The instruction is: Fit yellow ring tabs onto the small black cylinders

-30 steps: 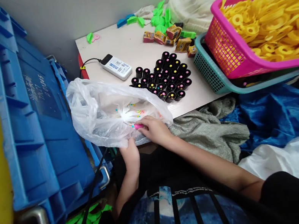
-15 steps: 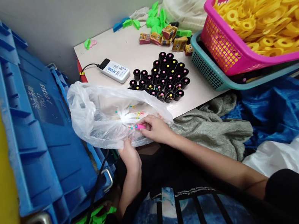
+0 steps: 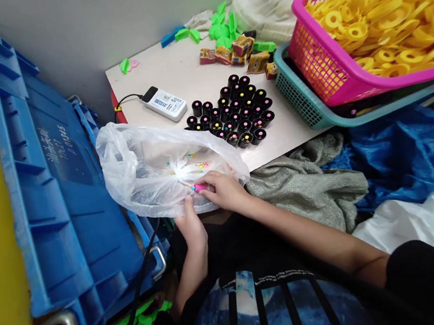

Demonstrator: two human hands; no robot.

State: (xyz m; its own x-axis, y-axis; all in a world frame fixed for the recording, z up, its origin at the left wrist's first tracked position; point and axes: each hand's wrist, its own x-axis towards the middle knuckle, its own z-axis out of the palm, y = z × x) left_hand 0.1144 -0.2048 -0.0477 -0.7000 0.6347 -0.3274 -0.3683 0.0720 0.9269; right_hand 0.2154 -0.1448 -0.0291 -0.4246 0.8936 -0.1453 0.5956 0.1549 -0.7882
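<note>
Right hand (image 3: 224, 190): pinched narrow on a pink piece (image 3: 200, 187), held at the bag's 3 o'clock edge | Left hand (image 3: 190, 229): closed on the clear plastic bag (image 3: 137, 165) | Done: black tubes (image 3: 231, 115) stood dot-topped, 1 o'clock | Left: coloured pieces (image 3: 201, 165) kept in bag

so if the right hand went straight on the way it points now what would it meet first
The right hand has a small pink piece at its fingertips, so the first thing ahead is probably the film of the clear plastic bag. Depth is hard to judge, but the left hand looks below that line.
</note>
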